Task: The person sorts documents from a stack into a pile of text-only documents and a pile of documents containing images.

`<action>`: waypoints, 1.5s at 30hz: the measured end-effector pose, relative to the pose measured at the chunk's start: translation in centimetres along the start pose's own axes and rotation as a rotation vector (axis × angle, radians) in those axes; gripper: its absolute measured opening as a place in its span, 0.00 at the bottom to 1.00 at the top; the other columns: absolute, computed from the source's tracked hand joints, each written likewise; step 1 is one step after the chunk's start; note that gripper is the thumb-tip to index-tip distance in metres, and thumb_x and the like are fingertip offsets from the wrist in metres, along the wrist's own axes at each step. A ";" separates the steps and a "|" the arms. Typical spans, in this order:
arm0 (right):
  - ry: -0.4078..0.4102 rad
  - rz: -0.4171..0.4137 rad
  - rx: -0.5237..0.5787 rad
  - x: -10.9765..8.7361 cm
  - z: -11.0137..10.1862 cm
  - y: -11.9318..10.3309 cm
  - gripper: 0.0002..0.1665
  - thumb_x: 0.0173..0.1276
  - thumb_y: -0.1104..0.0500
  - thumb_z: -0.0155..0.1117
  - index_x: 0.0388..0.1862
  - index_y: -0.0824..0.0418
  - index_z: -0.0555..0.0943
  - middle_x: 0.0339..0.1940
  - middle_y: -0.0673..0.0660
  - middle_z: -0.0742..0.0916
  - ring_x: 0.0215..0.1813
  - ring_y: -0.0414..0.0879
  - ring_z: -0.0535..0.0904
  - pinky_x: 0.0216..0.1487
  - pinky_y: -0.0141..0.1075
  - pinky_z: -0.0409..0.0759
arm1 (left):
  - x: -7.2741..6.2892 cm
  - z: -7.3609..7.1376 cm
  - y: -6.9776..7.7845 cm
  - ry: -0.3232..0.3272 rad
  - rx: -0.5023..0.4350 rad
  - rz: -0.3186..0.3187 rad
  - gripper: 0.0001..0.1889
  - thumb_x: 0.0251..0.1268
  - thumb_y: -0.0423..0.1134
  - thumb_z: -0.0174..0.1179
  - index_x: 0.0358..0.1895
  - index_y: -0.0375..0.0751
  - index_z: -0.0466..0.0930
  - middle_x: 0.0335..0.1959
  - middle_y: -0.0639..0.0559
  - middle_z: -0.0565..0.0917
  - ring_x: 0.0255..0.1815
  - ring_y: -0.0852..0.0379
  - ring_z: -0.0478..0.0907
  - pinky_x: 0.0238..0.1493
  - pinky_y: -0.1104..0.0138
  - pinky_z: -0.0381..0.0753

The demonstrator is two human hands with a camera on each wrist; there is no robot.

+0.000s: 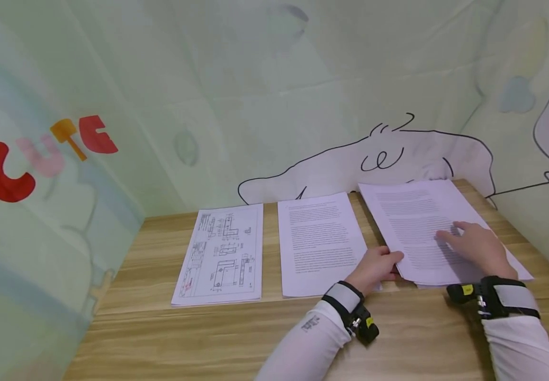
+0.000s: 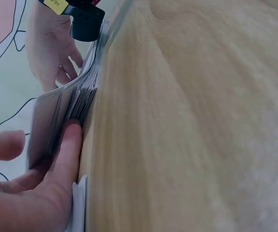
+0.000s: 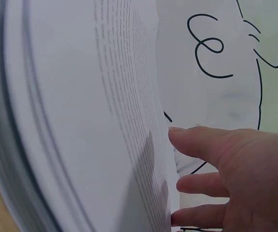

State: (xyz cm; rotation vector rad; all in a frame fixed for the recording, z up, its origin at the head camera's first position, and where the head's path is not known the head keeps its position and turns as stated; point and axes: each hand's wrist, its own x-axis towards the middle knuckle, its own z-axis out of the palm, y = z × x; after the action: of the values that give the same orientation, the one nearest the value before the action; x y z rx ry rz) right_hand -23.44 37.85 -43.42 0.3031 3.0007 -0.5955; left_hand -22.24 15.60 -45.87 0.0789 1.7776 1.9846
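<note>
A thick stack of printed paper (image 1: 407, 222) lies at the right end of the table, its near-left corner lifted. At that corner my left hand (image 1: 373, 268) holds the edge, thumb above and fingers tucked beneath. The left wrist view shows the lifted sheets (image 2: 45, 128) bowed between thumb and fingers, with loose page edges fanned below. Over the stack's right side is my right hand (image 1: 481, 248), fingers spread, fingertips at the printed page. In the right wrist view its fingers (image 3: 201, 184) are apart, right at the page (image 3: 81, 121).
A second stack of text pages (image 1: 319, 238) lies just left of the lifted stack, close under my left hand. Farther left is a technical drawing sheet (image 1: 222, 254). Behind the wooden table (image 1: 198, 338) hangs a printed cloth (image 1: 255, 106).
</note>
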 end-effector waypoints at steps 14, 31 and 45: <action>0.061 0.012 0.042 -0.1 0.3 -0.8 0.50 0.63 0.31 0.44 0.58 0.77 0.65 0.51 0.80 0.72 0.50 0.73 0.66 0.40 0.58 0.67 | 0.1 0.1 -0.1 0.291 0.153 0.062 0.11 0.58 0.30 0.47 0.38 0.40 0.79 0.28 0.56 0.79 0.29 0.63 0.73 0.33 0.69 0.72; -0.071 0.035 0.178 0.6 -0.2 -0.7 0.57 0.60 0.27 0.41 0.68 0.73 0.49 0.58 0.83 0.62 0.57 0.77 0.58 0.46 0.62 0.66 | -0.3 -1.3 0.0 0.220 0.050 0.047 0.07 0.60 0.33 0.52 0.38 0.38 0.79 0.29 0.53 0.81 0.33 0.58 0.77 0.38 0.65 0.75; -0.192 -0.145 -0.009 0.3 0.6 -1.6 0.59 0.60 0.27 0.43 0.65 0.79 0.51 0.58 0.87 0.55 0.58 0.80 0.50 0.52 0.68 0.56 | 0.2 -1.3 0.3 0.226 0.082 0.035 0.12 0.56 0.32 0.55 0.45 0.42 0.74 0.32 0.55 0.77 0.32 0.60 0.75 0.35 0.66 0.74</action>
State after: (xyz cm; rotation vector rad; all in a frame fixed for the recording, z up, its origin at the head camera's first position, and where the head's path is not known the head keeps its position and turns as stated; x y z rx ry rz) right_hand -24.10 36.22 -43.39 0.0249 2.8546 -0.5858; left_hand -22.97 14.49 -45.86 -0.0922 2.0109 2.0121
